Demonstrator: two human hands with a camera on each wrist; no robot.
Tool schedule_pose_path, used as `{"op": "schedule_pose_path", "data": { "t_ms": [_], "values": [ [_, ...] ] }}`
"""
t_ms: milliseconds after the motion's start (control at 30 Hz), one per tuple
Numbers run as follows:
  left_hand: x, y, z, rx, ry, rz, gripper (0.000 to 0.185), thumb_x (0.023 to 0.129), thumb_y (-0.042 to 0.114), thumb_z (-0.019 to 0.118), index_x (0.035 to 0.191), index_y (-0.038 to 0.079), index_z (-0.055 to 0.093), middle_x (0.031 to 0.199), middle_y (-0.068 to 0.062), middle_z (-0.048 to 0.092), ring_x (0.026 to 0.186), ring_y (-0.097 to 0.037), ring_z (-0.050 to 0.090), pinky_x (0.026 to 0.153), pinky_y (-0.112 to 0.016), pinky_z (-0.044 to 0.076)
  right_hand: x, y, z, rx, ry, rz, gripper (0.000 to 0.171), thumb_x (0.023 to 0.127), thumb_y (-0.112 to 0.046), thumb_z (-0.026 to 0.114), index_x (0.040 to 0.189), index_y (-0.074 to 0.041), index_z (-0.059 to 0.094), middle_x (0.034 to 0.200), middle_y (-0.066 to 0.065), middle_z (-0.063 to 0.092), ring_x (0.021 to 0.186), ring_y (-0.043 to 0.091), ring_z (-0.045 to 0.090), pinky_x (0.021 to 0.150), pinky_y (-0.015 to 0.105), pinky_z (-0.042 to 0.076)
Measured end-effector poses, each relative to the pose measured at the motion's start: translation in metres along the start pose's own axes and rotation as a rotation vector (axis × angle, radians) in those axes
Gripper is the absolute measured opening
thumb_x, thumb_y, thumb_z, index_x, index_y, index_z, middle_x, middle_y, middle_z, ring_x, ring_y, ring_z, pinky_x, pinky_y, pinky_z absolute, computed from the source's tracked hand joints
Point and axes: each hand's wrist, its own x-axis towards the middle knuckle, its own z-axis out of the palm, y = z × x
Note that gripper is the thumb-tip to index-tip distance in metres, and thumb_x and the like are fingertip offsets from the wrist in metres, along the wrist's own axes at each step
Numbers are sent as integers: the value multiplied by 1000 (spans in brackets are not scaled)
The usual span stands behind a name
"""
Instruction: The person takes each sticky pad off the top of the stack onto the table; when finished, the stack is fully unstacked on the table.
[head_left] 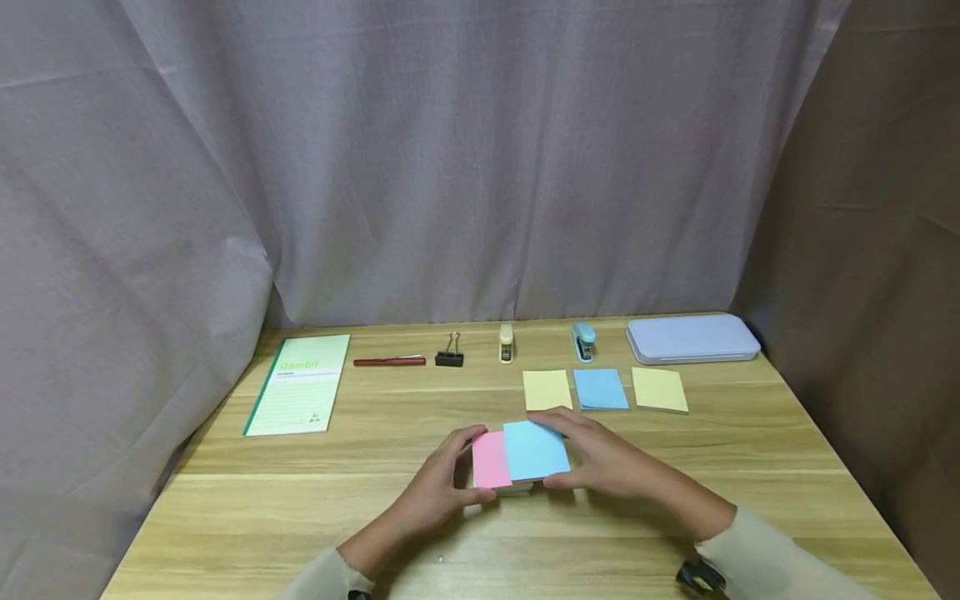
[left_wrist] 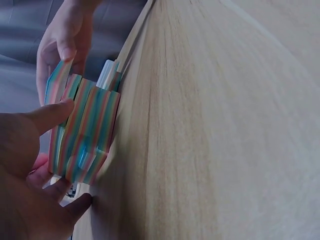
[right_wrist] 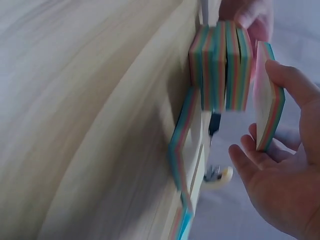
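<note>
A stack of sticky note pads (left_wrist: 82,132) with striped, multicoloured edges stands on the table, a pink pad (head_left: 491,461) at its top. My left hand (head_left: 435,485) grips the stack's left side, thumb at the near edge and fingers at the far edge. Pinched by its edges in my right hand (head_left: 600,457) is a blue-topped sticky note pad (head_left: 537,451). In the right wrist view this pad (right_wrist: 267,97) tilts, with a gap between it and the stack (right_wrist: 220,67). From above it overlaps the right part of the stack.
Behind the right hand lie a yellow pad (head_left: 547,390), a blue pad (head_left: 601,389) and another yellow pad (head_left: 660,389). Farther back are a notebook (head_left: 298,385), red pen (head_left: 389,362), black binder clip (head_left: 449,357), cream stapler (head_left: 506,342), blue stapler (head_left: 583,342) and pale case (head_left: 693,337).
</note>
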Motion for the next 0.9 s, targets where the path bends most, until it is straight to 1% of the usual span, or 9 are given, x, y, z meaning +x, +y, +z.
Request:
{"op": "schedule_pose_path", "data": {
  "t_ms": [67, 133, 300, 500, 567, 667, 733, 800, 900],
  "values": [
    [0, 0, 0, 19, 0, 1, 84, 81, 16, 90, 152, 11, 46, 151, -3, 50, 144, -25, 43, 122, -53, 31, -7, 7, -5, 9, 23, 19, 83, 84, -34, 87, 155, -19, 46, 152, 10, 50, 139, 38, 47, 108, 63, 43],
    [0, 0, -1, 36, -3, 4, 83, 81, 17, 89, 151, 12, 47, 151, -3, 50, 144, -25, 42, 122, -54, 31, -14, 14, -10, 17, 46, 49, 83, 83, -33, 88, 154, -18, 47, 153, 11, 49, 140, 39, 46, 109, 64, 42],
    [1, -1, -1, 46, -9, 19, 81, 81, 18, 89, 151, 12, 48, 151, -2, 50, 144, -25, 42, 122, -54, 30, -31, 38, -22, 18, 81, 118, 85, 81, -32, 90, 153, -15, 48, 152, 10, 50, 139, 34, 46, 110, 61, 40],
    [1, -1, -2, 50, -10, 34, 81, 82, 20, 89, 151, 12, 48, 151, -2, 50, 144, -25, 42, 121, -55, 30, -49, 69, -34, 6, 84, 176, 87, 82, -35, 89, 154, -12, 46, 155, 20, 45, 142, 45, 41, 109, 66, 39],
    [1, -1, -2, 50, -10, 36, 81, 82, 20, 89, 151, 12, 48, 151, -2, 50, 144, -25, 42, 121, -55, 31, -53, 77, -38, -3, 82, 186, 87, 82, -37, 88, 154, -11, 46, 153, 21, 47, 138, 43, 45, 107, 61, 41],
    [1, -2, -2, 54, -9, 43, 81, 82, 20, 89, 150, 12, 48, 151, -3, 50, 144, -26, 43, 121, -55, 31, -57, 87, -40, -33, 84, 190, 86, 82, -39, 88, 152, -11, 48, 146, 18, 52, 127, 33, 52, 101, 47, 47],
    [1, -2, -2, 61, -8, 52, 81, 82, 21, 89, 150, 11, 48, 151, -4, 50, 144, -27, 43, 121, -56, 31, -58, 91, -40, -52, 82, 175, 85, 82, -39, 88, 151, -11, 49, 142, 16, 54, 119, 28, 54, 95, 40, 48],
    [2, -3, -1, 64, -8, 53, 81, 82, 21, 89, 150, 11, 48, 151, -4, 50, 143, -27, 43, 121, -55, 31, -58, 94, -40, -66, 75, 156, 84, 82, -38, 88, 150, -10, 50, 143, 18, 54, 119, 28, 54, 93, 37, 48],
    [1, -3, -1, 66, -10, 50, 81, 81, 22, 89, 150, 11, 48, 151, -4, 50, 143, -26, 43, 121, -54, 32, -58, 96, -39, -85, 61, 136, 84, 81, -38, 89, 150, -11, 50, 145, 21, 52, 120, 30, 54, 92, 40, 48]
  ]
}}
